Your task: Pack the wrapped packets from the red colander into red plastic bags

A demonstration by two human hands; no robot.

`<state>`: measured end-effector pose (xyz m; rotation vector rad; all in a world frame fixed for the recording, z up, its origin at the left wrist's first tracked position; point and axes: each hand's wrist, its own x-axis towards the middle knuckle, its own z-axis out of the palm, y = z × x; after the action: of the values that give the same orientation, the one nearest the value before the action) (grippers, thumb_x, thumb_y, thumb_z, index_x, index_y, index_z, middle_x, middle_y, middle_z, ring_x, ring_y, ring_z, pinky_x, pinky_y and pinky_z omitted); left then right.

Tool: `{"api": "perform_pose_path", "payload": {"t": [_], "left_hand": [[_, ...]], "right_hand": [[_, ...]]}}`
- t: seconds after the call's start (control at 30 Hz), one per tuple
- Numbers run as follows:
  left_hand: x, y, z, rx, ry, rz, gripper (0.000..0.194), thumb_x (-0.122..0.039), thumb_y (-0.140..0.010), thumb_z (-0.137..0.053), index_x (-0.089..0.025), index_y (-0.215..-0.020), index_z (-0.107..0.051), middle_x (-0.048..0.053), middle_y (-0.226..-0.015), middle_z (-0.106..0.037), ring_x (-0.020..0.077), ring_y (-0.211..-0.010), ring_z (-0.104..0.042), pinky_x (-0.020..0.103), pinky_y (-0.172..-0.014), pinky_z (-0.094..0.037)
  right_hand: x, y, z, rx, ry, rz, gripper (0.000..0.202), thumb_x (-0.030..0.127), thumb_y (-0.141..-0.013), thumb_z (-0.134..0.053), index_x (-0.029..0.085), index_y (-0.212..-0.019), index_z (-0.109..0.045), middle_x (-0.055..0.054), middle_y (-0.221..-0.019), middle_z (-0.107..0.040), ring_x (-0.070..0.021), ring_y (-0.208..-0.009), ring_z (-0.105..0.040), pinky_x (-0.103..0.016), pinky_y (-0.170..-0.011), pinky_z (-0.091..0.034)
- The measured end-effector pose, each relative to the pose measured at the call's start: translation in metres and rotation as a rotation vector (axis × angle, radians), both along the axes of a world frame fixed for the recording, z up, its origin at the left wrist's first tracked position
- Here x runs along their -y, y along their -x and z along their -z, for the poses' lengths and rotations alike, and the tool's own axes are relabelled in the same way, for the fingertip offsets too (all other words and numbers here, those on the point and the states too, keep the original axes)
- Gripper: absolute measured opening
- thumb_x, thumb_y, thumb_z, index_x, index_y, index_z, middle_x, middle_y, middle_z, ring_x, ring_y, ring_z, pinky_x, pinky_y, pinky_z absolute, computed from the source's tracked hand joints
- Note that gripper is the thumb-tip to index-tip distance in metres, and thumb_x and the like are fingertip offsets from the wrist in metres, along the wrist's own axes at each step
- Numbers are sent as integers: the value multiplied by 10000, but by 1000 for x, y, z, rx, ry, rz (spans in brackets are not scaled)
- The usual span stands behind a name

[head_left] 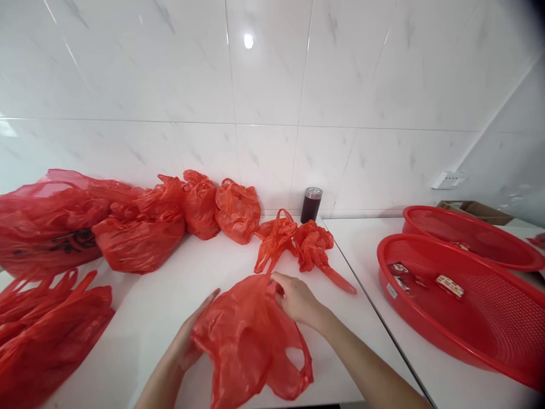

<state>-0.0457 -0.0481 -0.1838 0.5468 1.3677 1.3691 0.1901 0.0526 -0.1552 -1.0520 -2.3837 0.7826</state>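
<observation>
A thin red plastic bag (242,335) with loop handles lies before me on the white table. My right hand (296,298) is closed on the bag's upper right part, its fingertips partly hidden in the folds. Along the bag's left side rests my left hand (193,329), fingers stretched out and partly covered by the plastic. Just beyond my right hand lie two crumpled red bags, one with upright loops (276,236) and one with a long tail (313,247). What the held bag contains, if anything, cannot be seen.
Filled red bags (140,233) line the wall at left, and a stack of flat red bags (55,335) lies nearer. A dark cup (311,205) stands at the wall. Rightward, a red basket (426,335) holds small packets, with another basket (472,218) and a cardboard box (489,213) behind.
</observation>
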Motion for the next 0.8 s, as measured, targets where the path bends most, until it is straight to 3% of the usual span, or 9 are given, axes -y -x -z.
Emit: {"api": "perform_pose_path", "payload": {"t": [0.07,0.17,0.2,0.27,0.37,0.5,0.6,0.7,0.8], "left_hand": [[7,-4,-16,-263,-24,-170,583,-504,-857,-556,-228,-1358,-444,147,-1347,-515,323,-1194,-525,523,-993,-418],[24,-34,-49,-939,-301,-471,460,-482,-854,-537,-240,-1245,-524,116,-1369,-483,311,-1275,-443,521,-1087,-310],[29,-51,-58,-1104,-413,-449,367,-444,-855,-544,-244,-1161,-569,109,-1368,-477,309,-1292,-423,520,-1092,-302],[34,-85,-66,-1316,-526,-228,198,-354,-843,-578,-264,-1009,-639,85,-1435,-411,330,-1340,-358,544,-1082,-303],[29,-120,-50,-1529,-368,-63,171,-254,-822,-601,-279,-958,-701,59,-1551,-248,416,-1410,-183,651,-1046,-265],[8,-107,-12,-1682,-107,-42,360,-231,-818,-600,-288,-1170,-653,103,-1578,-188,464,-1410,-134,705,-1010,-240],[-5,-74,5,-1639,-72,-25,292,-257,-853,-533,-205,-1114,-652,135,-1535,-296,432,-1341,-313,618,-1006,-313],[-9,-45,8,-1438,-66,48,186,-249,-866,-459,-199,-900,-635,119,-1171,-627,299,-1011,-589,423,-833,-468],[1,-34,-4,-1304,-83,167,165,-231,-840,-459,-216,-850,-623,27,-802,-655,195,-718,-603,294,-656,-475]], "right_hand": [[0,-9,-8,15,-78,65,397,93,-800,-436,226,-1143,-584,-34,-988,-635,-159,-831,-585,-265,-718,-409],[11,-7,-24,73,-195,148,381,108,-801,-428,197,-1133,-591,-49,-930,-613,-169,-787,-556,-268,-658,-375],[16,-5,-28,84,-206,161,371,114,-803,-423,191,-1124,-595,-49,-911,-606,-167,-756,-544,-268,-632,-359],[24,1,-34,64,-181,138,382,127,-823,-408,184,-1160,-579,-49,-908,-602,-157,-715,-526,-265,-605,-340],[32,-1,-38,-3,-75,47,461,152,-882,-369,201,-1329,-474,-36,-882,-604,-141,-694,-521,-251,-609,-344],[34,-22,-34,74,78,-13,585,232,-900,-424,250,-1472,-300,28,-655,-520,-141,-611,-495,-239,-577,-329],[34,-40,-30,229,110,-40,713,210,-842,-492,313,-1498,-234,44,-612,-490,-148,-593,-501,-234,-556,-317],[32,-53,-24,296,74,-71,761,149,-807,-488,373,-1490,-238,22,-722,-585,-163,-676,-562,-242,-594,-361],[28,-64,-17,211,-3,0,693,147,-840,-456,391,-1468,-294,-20,-998,-644,-180,-856,-609,-284,-724,-436]]}}
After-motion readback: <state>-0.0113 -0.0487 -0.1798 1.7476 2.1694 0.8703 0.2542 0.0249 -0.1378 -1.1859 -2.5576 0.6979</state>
